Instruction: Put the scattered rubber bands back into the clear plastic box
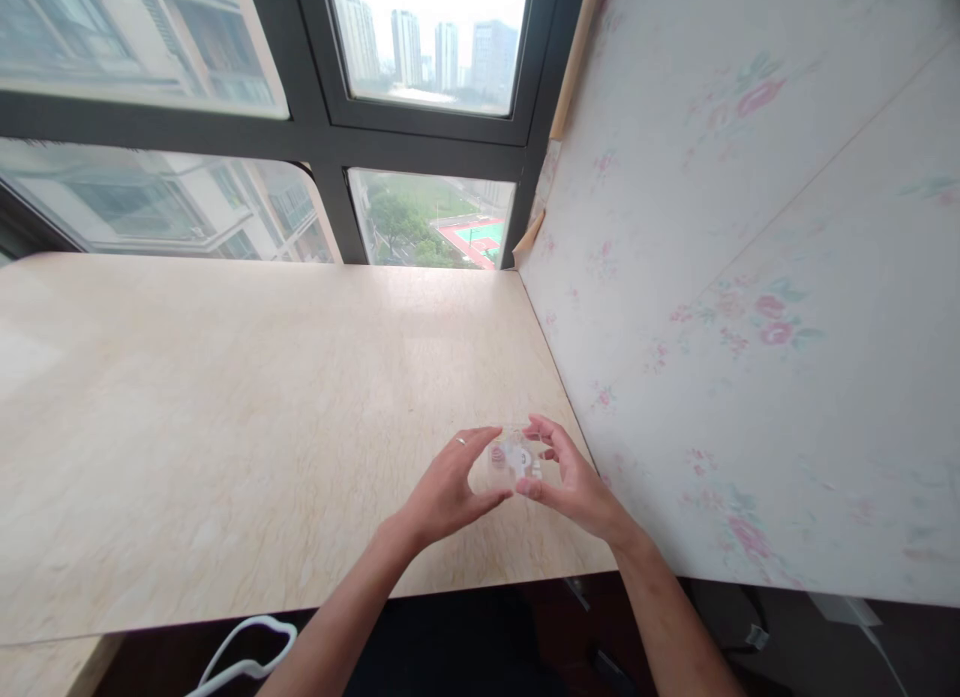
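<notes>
Both hands hold a small clear plastic box [514, 459] just above the near right part of a beige marble-patterned tabletop [247, 397]. Something white and pinkish shows inside the box, too small to name. My left hand [450, 487] grips the box's left side with thumb below and fingers on top; a ring sits on one finger. My right hand [571, 475] pinches the right side with curled fingers.
A wall with floral wallpaper [750, 277] rises along the table's right edge. Dark-framed windows [315, 137] stand behind the table's far edge. A white cable [247, 652] loops below the table's near edge at the left.
</notes>
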Motion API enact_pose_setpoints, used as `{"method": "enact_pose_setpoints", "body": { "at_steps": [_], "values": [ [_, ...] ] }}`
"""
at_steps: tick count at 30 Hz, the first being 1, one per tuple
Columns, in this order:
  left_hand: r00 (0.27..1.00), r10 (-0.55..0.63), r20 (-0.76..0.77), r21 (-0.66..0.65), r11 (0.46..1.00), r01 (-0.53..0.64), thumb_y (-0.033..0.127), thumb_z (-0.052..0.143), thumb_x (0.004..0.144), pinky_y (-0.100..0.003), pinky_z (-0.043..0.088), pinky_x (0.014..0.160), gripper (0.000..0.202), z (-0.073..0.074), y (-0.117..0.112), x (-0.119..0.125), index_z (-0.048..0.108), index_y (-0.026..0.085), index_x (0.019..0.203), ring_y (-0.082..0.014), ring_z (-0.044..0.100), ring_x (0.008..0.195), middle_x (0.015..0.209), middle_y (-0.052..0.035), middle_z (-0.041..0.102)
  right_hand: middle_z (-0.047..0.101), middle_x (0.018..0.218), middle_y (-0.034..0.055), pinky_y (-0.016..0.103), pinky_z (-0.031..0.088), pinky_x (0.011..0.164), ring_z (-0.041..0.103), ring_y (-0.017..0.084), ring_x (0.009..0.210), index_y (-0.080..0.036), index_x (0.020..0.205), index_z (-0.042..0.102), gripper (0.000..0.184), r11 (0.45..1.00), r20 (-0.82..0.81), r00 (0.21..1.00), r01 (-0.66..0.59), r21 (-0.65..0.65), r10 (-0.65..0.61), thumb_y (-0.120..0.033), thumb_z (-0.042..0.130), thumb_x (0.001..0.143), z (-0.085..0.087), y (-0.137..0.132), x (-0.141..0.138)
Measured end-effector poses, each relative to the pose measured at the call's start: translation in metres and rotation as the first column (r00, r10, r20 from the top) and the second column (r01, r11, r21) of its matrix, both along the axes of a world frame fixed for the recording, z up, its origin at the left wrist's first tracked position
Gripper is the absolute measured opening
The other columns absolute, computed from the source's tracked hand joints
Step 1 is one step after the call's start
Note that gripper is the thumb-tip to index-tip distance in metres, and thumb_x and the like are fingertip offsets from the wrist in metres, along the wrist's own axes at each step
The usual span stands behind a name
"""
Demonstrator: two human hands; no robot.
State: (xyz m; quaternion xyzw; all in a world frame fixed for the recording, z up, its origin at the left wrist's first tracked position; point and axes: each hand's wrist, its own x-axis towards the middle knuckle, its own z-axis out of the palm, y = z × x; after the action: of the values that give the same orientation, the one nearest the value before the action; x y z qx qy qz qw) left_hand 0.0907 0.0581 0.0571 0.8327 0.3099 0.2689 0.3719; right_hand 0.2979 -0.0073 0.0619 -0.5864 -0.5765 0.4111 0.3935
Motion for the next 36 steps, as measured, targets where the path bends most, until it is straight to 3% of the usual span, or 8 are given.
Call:
{"method": "enact_pose_setpoints", "body": {
  "at_steps": [4,10,13,18,23,36],
  "values": [
    [0.999,0.049,-0.022,0.044,0.998,-0.048,0.043,0.070,0.078,-0.048,0.040,0.104,0.066,-0.010,0.021,0.009,0.042,0.023,0.134,-0.0266,0.047,0.125,0.134,-0.0110,0.052,0.034,0.150,0.0069,0.049,0.025,0.113,0.031,0.026,0.137,-0.032,0.145,0.026,0.084,0.997,0.194,0.980,0.026,0.069,-0.039,-0.043,0.072,0.077,-0.014,0.002,0.007],
    [0.996,-0.014,-0.090,0.056,0.998,0.019,0.040,0.074,0.075,-0.046,0.039,0.104,0.066,-0.022,0.040,0.019,0.046,0.022,0.132,-0.0265,0.047,0.126,0.134,-0.0104,0.054,0.029,0.154,0.0060,0.047,0.026,0.113,0.030,0.025,0.139,-0.033,0.148,0.022,0.080,0.992,0.184,0.979,0.063,0.113,-0.083,-0.042,0.067,0.083,-0.040,0.011,0.013],
    [0.994,-0.025,-0.111,0.049,0.998,0.031,0.040,0.074,0.075,-0.046,0.039,0.104,0.066,-0.027,0.043,0.020,0.047,0.022,0.132,-0.0268,0.047,0.126,0.135,-0.0105,0.054,0.033,0.152,0.0049,0.047,0.026,0.113,0.031,0.025,0.138,-0.033,0.147,0.026,0.076,0.994,0.246,0.967,0.048,0.100,-0.071,-0.044,0.065,0.083,-0.047,0.014,0.018],
    [0.987,-0.032,-0.159,0.042,0.998,0.039,0.040,0.077,0.072,-0.046,0.039,0.104,0.067,-0.035,0.044,0.019,0.048,0.020,0.130,-0.0277,0.046,0.127,0.134,-0.0129,0.054,0.044,0.145,0.0044,0.047,0.029,0.112,0.037,0.024,0.135,-0.033,0.144,0.035,0.069,0.997,0.338,0.940,0.028,0.078,-0.053,-0.046,0.065,0.083,-0.051,0.018,0.023],
    [0.986,-0.032,-0.166,0.059,0.997,0.042,0.037,0.077,0.072,-0.047,0.038,0.104,0.066,-0.039,0.044,0.019,0.048,0.021,0.128,-0.0278,0.046,0.126,0.133,-0.0128,0.055,0.042,0.147,0.0047,0.048,0.029,0.112,0.035,0.024,0.136,-0.034,0.146,0.033,0.072,0.998,0.370,0.929,0.006,0.064,-0.030,-0.046,0.066,0.083,-0.054,0.017,0.023],
    [0.982,-0.048,-0.182,0.032,0.998,0.054,0.037,0.078,0.070,-0.047,0.039,0.100,0.062,-0.029,0.044,0.022,0.050,0.020,0.123,-0.0289,0.050,0.120,0.127,-0.0124,0.056,0.040,0.148,0.0029,0.047,0.027,0.113,0.034,0.023,0.137,-0.035,0.145,0.034,0.066,0.999,0.311,0.950,0.029,-0.020,-0.022,-0.043,0.062,0.086,-0.053,0.016,0.025]
  ]
}}
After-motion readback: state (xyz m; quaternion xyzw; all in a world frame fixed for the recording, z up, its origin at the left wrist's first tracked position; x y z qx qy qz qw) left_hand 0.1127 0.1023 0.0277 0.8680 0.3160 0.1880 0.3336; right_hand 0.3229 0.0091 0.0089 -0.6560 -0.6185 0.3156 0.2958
